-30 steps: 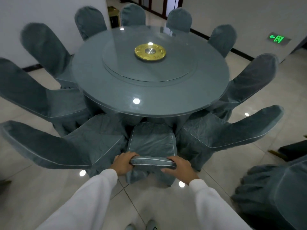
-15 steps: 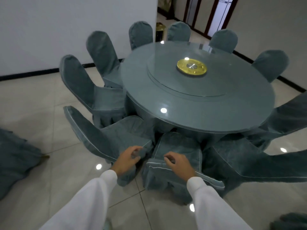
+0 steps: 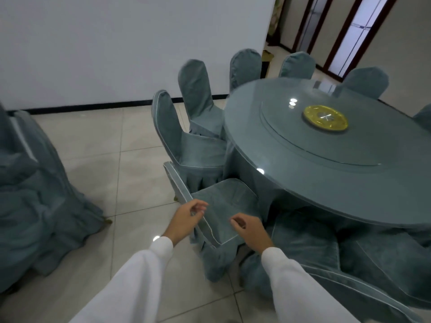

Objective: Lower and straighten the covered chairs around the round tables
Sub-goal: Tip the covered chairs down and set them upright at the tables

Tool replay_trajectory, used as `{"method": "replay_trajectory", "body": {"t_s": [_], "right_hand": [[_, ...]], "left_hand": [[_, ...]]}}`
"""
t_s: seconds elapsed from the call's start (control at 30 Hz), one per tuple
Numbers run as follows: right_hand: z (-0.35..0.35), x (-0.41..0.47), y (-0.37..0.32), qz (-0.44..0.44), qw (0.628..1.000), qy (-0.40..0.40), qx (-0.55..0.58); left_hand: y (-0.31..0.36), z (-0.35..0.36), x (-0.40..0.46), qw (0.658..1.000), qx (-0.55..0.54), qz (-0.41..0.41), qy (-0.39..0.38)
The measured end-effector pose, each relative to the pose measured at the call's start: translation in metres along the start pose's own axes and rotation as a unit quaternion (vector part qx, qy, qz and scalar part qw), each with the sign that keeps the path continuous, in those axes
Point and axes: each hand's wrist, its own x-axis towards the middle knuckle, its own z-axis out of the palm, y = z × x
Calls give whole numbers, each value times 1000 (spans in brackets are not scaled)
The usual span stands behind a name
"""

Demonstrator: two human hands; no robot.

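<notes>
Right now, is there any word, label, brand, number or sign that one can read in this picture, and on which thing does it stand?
None can be read.
The gold disc at the centre of the round table shows only glare, no legible marking.
The chair covers and the white wall carry no text.

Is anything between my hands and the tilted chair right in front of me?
Nothing visible. The left hand is already at the piped edge of the tilted chair, and the right hand hovers over its seat with fingers loosely curled. The only things nearby are neighbouring chairs and the round table, beyond it.
</notes>
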Motion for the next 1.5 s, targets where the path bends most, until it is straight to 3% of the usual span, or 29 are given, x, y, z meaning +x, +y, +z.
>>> {"method": "replay_trajectory", "body": {"t_s": [0.4, 0.83, 1.17, 1.4, 1.5], "right_hand": [[60, 134, -54, 26, 998, -3, 53], [65, 249, -63, 70, 994, 28, 82], [94, 224, -86, 204, 965, 134, 92], [141, 151, -114, 348, 911, 185, 122], [159, 120, -130, 387, 885, 230, 122]], "left_hand": [[-41, -102, 90, 999, 7, -15, 50], [-49, -148, 231, 998, 48, -3, -43], [-79, -160, 284, 965, 78, 34, -249], [-83, -161, 291, 927, 85, 47, -363], [-85, -159, 287, 890, 152, 76, -423]]}}
